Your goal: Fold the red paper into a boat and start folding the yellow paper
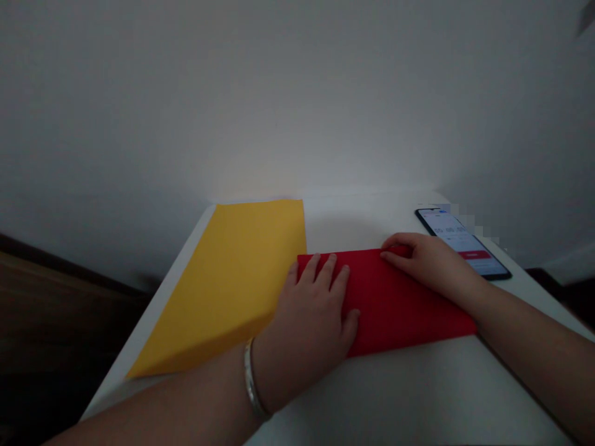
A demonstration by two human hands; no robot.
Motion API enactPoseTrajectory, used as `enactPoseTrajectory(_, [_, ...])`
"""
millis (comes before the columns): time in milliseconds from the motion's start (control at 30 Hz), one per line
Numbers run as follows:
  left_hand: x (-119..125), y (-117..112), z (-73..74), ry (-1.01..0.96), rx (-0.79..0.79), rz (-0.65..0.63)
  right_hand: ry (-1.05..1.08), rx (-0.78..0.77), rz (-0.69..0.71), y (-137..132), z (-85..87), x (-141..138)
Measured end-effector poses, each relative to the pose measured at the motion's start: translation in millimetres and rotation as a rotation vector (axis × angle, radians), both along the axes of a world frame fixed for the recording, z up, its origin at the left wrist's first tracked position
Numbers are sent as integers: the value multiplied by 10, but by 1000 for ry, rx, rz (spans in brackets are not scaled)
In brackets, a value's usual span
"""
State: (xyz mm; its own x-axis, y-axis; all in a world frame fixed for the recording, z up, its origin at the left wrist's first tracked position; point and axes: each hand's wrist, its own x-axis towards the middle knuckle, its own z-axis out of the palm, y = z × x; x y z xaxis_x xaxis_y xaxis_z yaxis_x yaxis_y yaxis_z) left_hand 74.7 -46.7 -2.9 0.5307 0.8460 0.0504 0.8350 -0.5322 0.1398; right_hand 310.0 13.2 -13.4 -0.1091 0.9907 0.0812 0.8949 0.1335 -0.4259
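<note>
A red sheet of paper (400, 303), which looks folded, lies on the white table in front of me. Flat on its left part rests my left hand (316, 316), fingers spread, with a silver bangle at the wrist. At the paper's far edge, toward the right, my right hand (413, 257) pinches the red paper between thumb and forefinger. To the left lies a yellow sheet of paper (232, 266), its near right portion partly covered by my left hand and forearm.
A phone (449, 232) with a lit screen lies at the table's right side, just beyond my right wrist. The white table (362, 217) meets a pale wall (297, 93) at the back. Something brown and wooden (56, 310) stands at the left.
</note>
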Motion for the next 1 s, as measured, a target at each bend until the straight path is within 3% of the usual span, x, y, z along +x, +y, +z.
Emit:
enactPoseTrajectory(467, [-15,40,-16,16,83,1,31,-13,-8,-1,-2,15])
enactPoseTrajectory(733, [-65,173,-72,36,172,8,36,5,-5,8,-35,30])
enactPoseTrajectory(1000, [-59,218,-28,13,119,-23,23,-12,-36,0,-8,11])
